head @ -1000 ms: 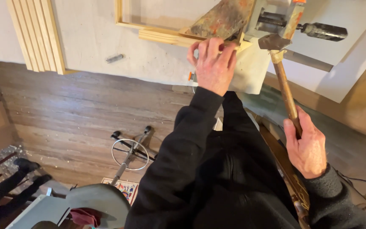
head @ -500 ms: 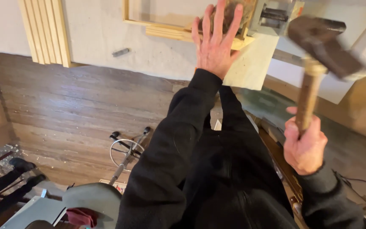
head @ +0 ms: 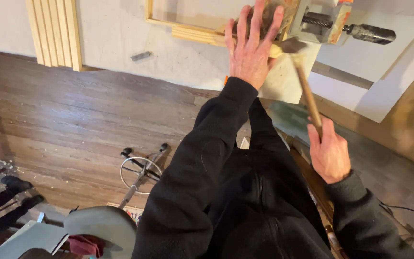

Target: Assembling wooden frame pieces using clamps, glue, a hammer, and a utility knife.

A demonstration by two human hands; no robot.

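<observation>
My left hand (head: 251,50) lies flat with spread fingers on a worn brown block (head: 269,14) at the top of the view, beside a thin wooden frame (head: 188,29). My right hand (head: 330,156) grips the wooden handle of a hammer (head: 305,91). The hammer's dark head sits just right of my left hand, low against the pale bench top (head: 178,62). A grey vise (head: 322,21) with an orange part and a black screw handle stands right behind the hammer head. Both arms wear black sleeves.
Several wooden slats (head: 53,33) lie at the top left on the pale surface, and a small grey metal piece (head: 141,56) rests near them. Below is a brown plank floor (head: 73,120) with a chrome stool base (head: 141,170), a grey seat (head: 101,225) and shavings.
The hammer was lifted high half a second ago and has come down beside my left hand. My left hand has stayed flat on the block.
</observation>
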